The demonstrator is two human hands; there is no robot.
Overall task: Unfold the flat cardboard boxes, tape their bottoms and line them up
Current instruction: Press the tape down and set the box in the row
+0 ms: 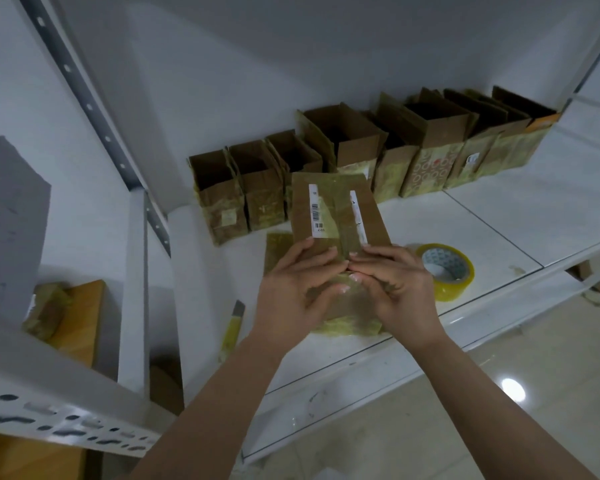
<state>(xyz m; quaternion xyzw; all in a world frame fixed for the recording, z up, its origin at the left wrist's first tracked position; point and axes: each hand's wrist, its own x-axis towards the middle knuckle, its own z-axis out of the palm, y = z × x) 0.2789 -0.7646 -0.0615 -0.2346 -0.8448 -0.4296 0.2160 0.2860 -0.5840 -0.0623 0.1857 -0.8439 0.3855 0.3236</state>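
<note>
Both hands are together at the near end of the box: left hand (pixel 291 289) and right hand (pixel 392 282) have fingers curled over its edge, fingertips nearly touching, pressing down on the taped seam. The cardboard box (pixel 336 216) sits bottom-up on the shelf (pixel 499 216) and runs away from the fingers. Looks light and thin — probably flexes easily, and the glossy tape is slick, so I'd hold it by the bare side edges. Tape roll (pixel 444 271) is just right of the right hand, a yellow cutter (pixel 232 330) near the left wrist, and the finished boxes (pixel 361 157) are lined up beyond.

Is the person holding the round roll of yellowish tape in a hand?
No, the round roll of yellowish tape lies on the white shelf while both hands hold the brown cardboard box.
</note>
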